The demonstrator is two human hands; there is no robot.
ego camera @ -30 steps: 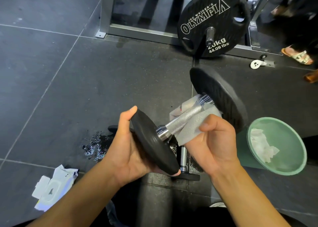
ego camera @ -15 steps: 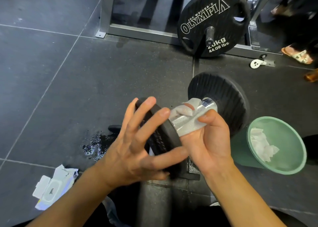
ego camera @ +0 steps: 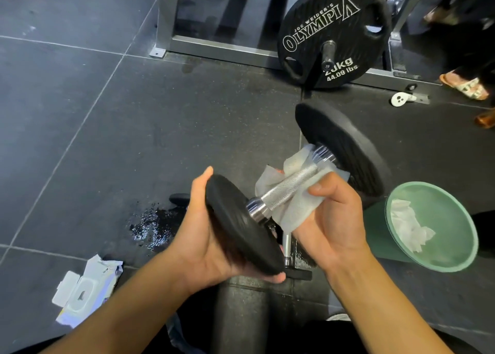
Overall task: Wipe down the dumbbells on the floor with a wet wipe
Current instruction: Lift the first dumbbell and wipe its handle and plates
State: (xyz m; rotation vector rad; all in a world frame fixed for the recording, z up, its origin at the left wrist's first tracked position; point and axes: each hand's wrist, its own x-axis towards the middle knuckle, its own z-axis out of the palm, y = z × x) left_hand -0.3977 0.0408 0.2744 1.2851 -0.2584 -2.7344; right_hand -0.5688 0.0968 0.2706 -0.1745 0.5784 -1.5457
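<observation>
Dumbbell (ego camera: 289,186), two black round plates on a knurled chrome bar: held up off the floor, just beside the pale green plastic bin (ego camera: 428,185).

Left hand (ego camera: 206,235) grips the near plate, thumb hooked over its top edge, fingers curled under the rim.

Right hand (ego camera: 334,219) cups the white wet wipe (ego camera: 297,211) under the bar, with the thumb pinching the cloth against the knurling. Its other fingers are mostly hidden behind the wipe, so we cannot tell how they lie.

Step in hand, as we judge it: wiping the bar. To do it well we would:
- close the wipe fully round the bar;
- turn the plate with the left hand while sliding the right from collar to collar, so the knurl grooves are covered all round;
- keep the near plate firmly held, since we judge much of the weight hangs on that grip.

A second dumbbell (ego camera: 287,246) lies on the floor on the same side of the bin, below the hands. Crumpled white wipes lie inside the bin.
</observation>
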